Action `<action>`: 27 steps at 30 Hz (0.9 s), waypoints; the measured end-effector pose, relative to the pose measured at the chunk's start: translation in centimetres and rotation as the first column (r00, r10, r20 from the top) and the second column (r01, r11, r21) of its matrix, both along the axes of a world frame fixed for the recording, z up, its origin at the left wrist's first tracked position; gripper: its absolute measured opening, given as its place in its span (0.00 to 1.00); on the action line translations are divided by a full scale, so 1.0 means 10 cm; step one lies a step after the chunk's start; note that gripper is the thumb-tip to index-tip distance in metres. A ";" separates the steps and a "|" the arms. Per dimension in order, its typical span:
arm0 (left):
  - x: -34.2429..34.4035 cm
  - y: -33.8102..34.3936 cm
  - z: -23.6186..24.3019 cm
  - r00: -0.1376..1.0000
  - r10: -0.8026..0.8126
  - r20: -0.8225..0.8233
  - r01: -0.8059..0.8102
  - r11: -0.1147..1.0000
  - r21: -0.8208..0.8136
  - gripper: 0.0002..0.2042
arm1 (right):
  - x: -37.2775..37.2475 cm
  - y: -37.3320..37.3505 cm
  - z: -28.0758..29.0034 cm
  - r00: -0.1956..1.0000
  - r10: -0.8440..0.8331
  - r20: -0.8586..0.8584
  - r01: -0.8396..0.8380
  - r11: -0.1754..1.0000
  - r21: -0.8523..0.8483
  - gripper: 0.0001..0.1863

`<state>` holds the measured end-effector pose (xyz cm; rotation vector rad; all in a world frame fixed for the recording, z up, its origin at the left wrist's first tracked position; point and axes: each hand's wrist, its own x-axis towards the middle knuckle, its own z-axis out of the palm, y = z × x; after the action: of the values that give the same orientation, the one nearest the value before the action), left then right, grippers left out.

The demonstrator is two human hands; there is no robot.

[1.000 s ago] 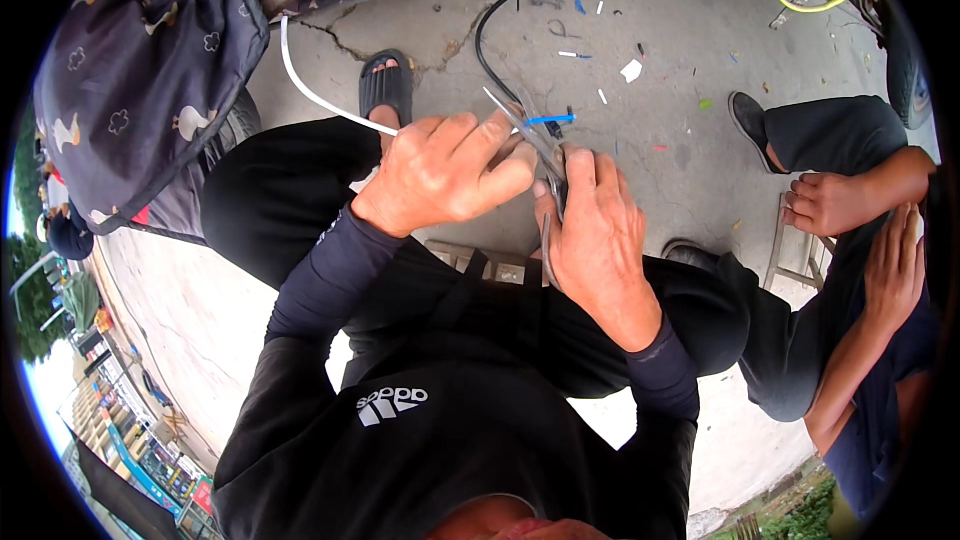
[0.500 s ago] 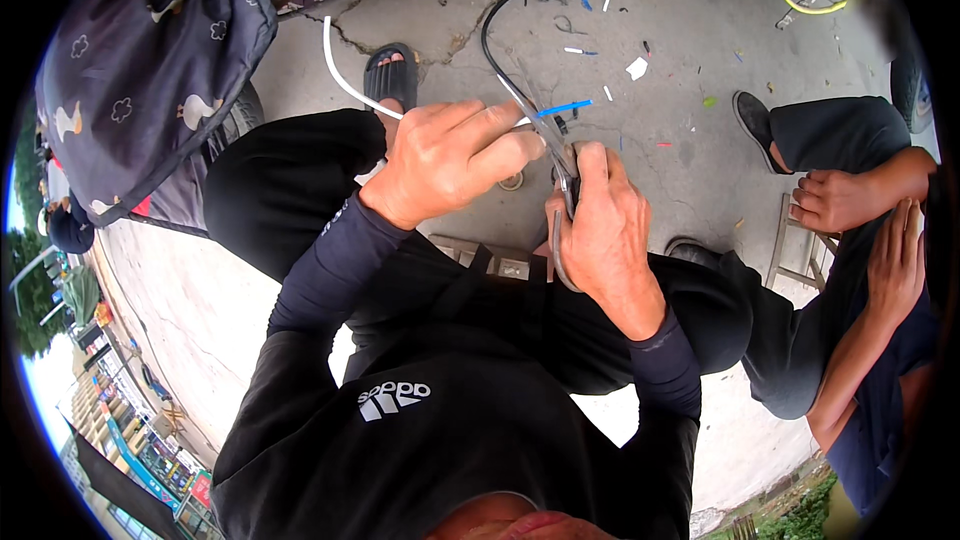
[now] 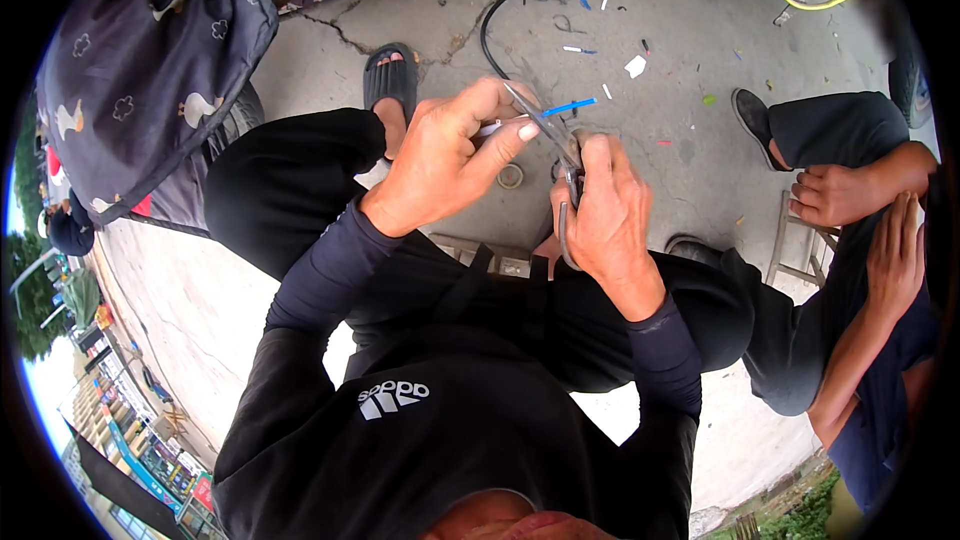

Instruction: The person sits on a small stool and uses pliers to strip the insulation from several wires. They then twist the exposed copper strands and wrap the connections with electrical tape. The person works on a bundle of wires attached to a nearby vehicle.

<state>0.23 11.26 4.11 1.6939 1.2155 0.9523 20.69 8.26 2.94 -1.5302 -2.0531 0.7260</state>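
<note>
Head view shows us a pair of scissors (image 3: 553, 133) slanting between two bare hands. We see the right hand (image 3: 605, 215) closed around the handles, just below the blades; how far apart the blades stand, we cannot tell. Left of the scissors, we find the left hand (image 3: 445, 145) with thumb and index finger pinched together on a thin wire (image 3: 570, 107), whose blue end sticks out past the blades on their right. Whether the wire lies between the blades, we cannot tell. Above the scissors, we follow a black cable (image 3: 487, 35) curving over the concrete floor (image 3: 680, 40). Below and left of the blades, we spot a small ring-shaped roll (image 3: 510, 177). We also see a white scrap (image 3: 635, 67) up and right of the scissors, a dark slide sandal (image 3: 390, 80) well to their left, and a co-worker's hand (image 3: 825, 198) far to their right.
</note>
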 end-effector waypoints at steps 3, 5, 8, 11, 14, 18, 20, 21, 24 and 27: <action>-0.05 0.00 0.04 0.999 -0.034 -0.035 0.034 0.999 -0.013 0.08 | -0.04 -0.04 0.02 1.000 -0.001 -0.015 0.000 0.999 -0.045 0.24; -0.07 0.00 0.11 0.996 -0.040 0.078 0.054 0.981 -0.188 0.07 | -0.04 -0.04 -0.01 1.000 0.005 -0.014 -0.006 0.999 -0.047 0.25; -0.15 -0.02 0.12 0.968 -0.055 0.243 0.144 0.921 -0.362 0.09 | -0.03 -0.03 -0.05 0.998 0.068 -0.007 -0.067 0.996 0.052 0.27; -0.23 -0.01 0.07 0.935 -0.071 0.348 0.219 0.886 -0.409 0.07 | -0.01 0.00 -0.11 0.992 0.123 0.014 -0.124 0.989 0.082 0.29; -0.26 -0.05 0.05 0.899 -0.043 0.436 0.266 0.845 -0.463 0.07 | -0.03 -0.02 -0.19 0.991 0.137 -0.008 -0.136 0.988 0.077 0.28; -0.30 -0.09 -0.02 0.774 0.059 0.630 0.372 0.763 -0.528 0.07 | -0.12 -0.09 -0.25 0.990 0.099 -0.105 -0.094 0.994 0.055 0.25; -0.29 -0.10 -0.02 0.760 0.104 0.642 0.353 0.764 -0.541 0.07 | -0.18 -0.14 -0.23 0.977 0.066 -0.202 -0.066 0.998 0.007 0.22; -0.28 -0.10 -0.01 0.752 0.127 0.647 0.343 0.763 -0.548 0.07 | -0.21 -0.16 -0.21 0.966 0.049 -0.253 -0.062 0.997 -0.043 0.21; -0.26 -0.08 0.06 0.729 0.180 0.660 0.331 0.752 -0.570 0.09 | -0.29 -0.20 -0.14 0.926 -0.014 -0.378 -0.054 0.984 -0.169 0.16; -0.29 -0.06 0.04 0.730 0.174 0.661 0.348 0.738 -0.578 0.11 | -0.34 -0.22 0.04 0.888 -0.086 -0.452 -0.082 0.937 -0.339 0.15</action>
<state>-2.67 10.68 4.48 0.6822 0.7881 0.8089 17.31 6.05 3.31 -1.3603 -1.6196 1.3707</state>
